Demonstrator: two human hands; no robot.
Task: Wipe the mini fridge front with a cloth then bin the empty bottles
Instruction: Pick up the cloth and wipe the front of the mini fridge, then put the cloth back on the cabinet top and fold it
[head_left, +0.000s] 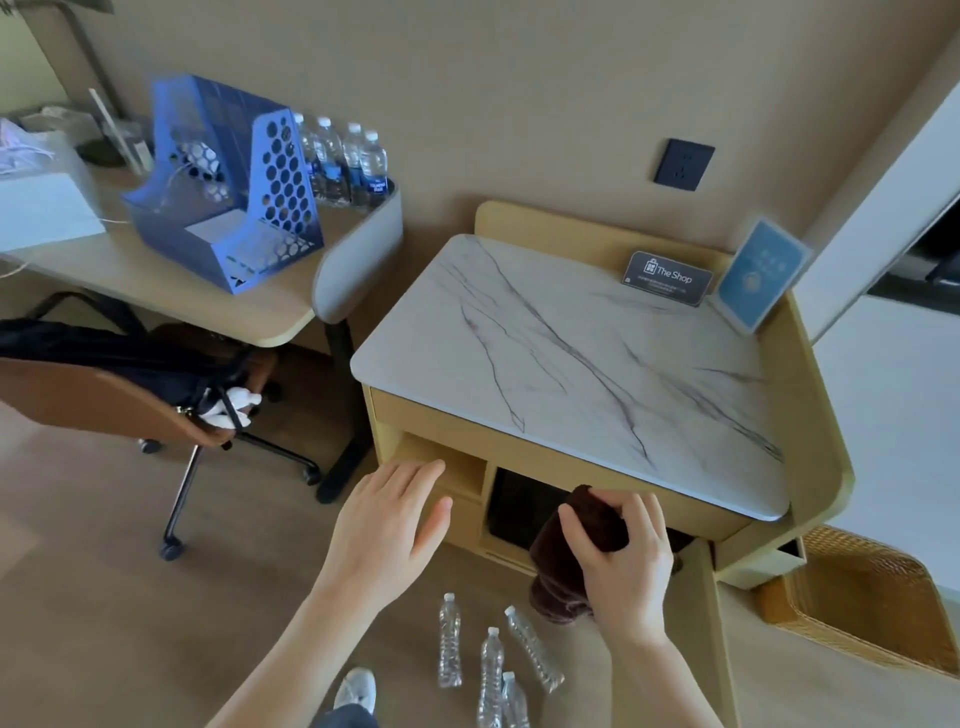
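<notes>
The black front of the mini fridge (519, 512) shows inside the wooden cabinet (519, 452) under a marble top (571, 358). My right hand (621, 566) grips a dark brown cloth (563, 566) held against the fridge front's right part. Left of it, my left hand (387, 530) hovers flat with fingers apart, holding nothing, in front of the cabinet's open shelf. Several empty clear bottles (449, 642) stand on the floor below my hands. A woven wicker bin (862, 597) sits on the floor to the cabinet's right.
An open cabinet door (704, 623) juts toward me beside the cloth. A desk (156, 280) at left carries a blue file rack (228, 182) and several full water bottles (353, 161). A brown swivel chair (104, 400) stands before it. Two cards (667, 275) rest on the marble top.
</notes>
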